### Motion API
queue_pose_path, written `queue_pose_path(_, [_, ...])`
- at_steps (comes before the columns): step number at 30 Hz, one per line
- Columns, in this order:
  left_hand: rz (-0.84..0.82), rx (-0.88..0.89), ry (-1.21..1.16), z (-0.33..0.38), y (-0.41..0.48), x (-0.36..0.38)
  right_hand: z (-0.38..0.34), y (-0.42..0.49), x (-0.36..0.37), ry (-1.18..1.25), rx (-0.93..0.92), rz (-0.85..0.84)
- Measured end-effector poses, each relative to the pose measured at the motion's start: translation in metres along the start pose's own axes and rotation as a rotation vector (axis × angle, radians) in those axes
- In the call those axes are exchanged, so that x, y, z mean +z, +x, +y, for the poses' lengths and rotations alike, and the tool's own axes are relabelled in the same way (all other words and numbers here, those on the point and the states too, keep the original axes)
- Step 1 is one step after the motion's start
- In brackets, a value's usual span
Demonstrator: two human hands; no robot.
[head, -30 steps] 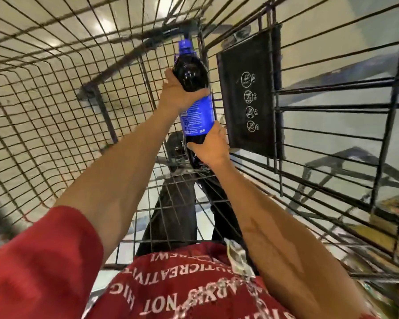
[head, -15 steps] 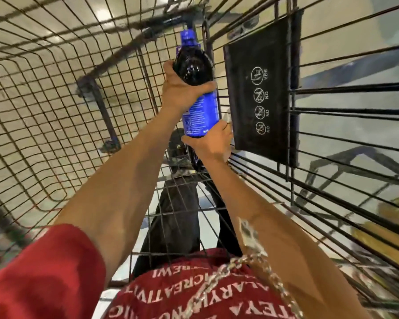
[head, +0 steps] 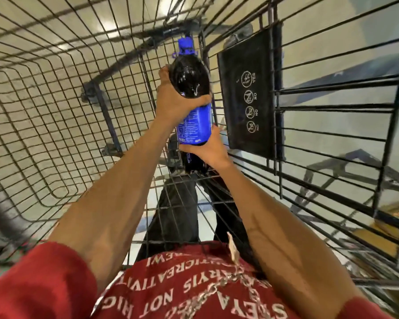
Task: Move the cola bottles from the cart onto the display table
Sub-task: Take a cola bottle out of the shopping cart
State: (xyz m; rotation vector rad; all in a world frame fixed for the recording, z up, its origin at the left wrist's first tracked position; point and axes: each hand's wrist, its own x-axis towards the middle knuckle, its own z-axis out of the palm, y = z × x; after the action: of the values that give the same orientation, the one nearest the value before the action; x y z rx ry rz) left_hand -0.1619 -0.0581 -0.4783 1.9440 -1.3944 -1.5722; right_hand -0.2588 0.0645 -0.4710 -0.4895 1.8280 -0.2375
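A large cola bottle (head: 190,81) with dark liquid, a blue cap and a blue label is inside the wire cart (head: 44,116), its cap pointing away from me. My left hand (head: 173,100) grips the bottle's upper body just above the label. My right hand (head: 207,149) holds its lower part below the label, fingers wrapped round it. The bottle's base is at the cart's near wire wall. No display table is in view.
A black plastic flap (head: 251,93) with printed safety icons hangs on the cart's right-hand wire panel, close beside the bottle. Under the cart's mesh floor I see pale floor tiles and the cart's frame. Something yellow-brown (head: 382,238) lies beyond the bars at lower right.
The bottle has come slightly toward me with both hands on it. My right hand has shifted a little up the bottle toward the label's lower edge.
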Motion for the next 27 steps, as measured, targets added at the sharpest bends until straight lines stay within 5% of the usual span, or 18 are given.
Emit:
queue_pose_path(10, [0.153,0.027,-0.117,0.041,-0.061,-0.06,-0.038,-0.053,-0.024,-0.007,-0.154,-0.213])
queue_pose_path(27, [0.571,0.271,-0.357,0.176,-0.262,-0.173,-0.14,-0.238,-0.079,-0.201,-0.788,-0.281])
